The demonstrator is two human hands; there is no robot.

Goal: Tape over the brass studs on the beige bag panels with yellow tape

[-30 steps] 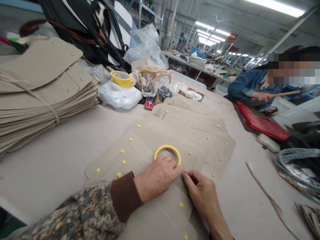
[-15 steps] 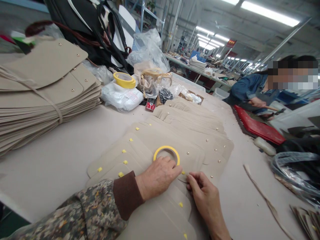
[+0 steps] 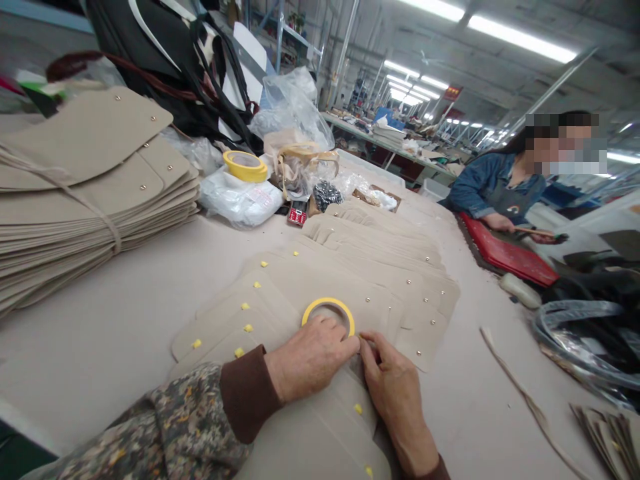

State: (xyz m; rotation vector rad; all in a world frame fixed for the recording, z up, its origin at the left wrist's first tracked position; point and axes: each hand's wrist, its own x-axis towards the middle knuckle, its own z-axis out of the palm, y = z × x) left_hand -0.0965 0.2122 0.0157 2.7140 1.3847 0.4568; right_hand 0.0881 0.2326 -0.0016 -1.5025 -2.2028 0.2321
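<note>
My left hand (image 3: 315, 357) is closed on a roll of yellow masking tape (image 3: 327, 302), its ring tilted up above the knuckles. My right hand (image 3: 395, 390) pinches at my left thumb tip, where a small bit of yellow tape shows; the fingers hide most of it. Beneath both hands lie overlapping beige flat panels (image 3: 325, 427) with rounded corners. Small yellow tape pieces (image 3: 248, 328) dot their left and lower edges. More beige panels (image 3: 395, 267), with small metal rivets, fan out beyond the roll.
At left stands a tied stack of beige panels (image 3: 90, 213). Behind are yellow tape rolls (image 3: 245, 167) on a plastic-wrapped bundle (image 3: 240, 200), and a black bag (image 3: 145, 67). A strap (image 3: 525, 400) lies at right. Across the table, a person (image 3: 493, 183) holds a tool over a red pad (image 3: 495, 247).
My right hand has moved left, so its fingertips now meet my left thumb, covering most of the yellow bit there. The view has shifted slightly. The person opposite has lowered the tool.
</note>
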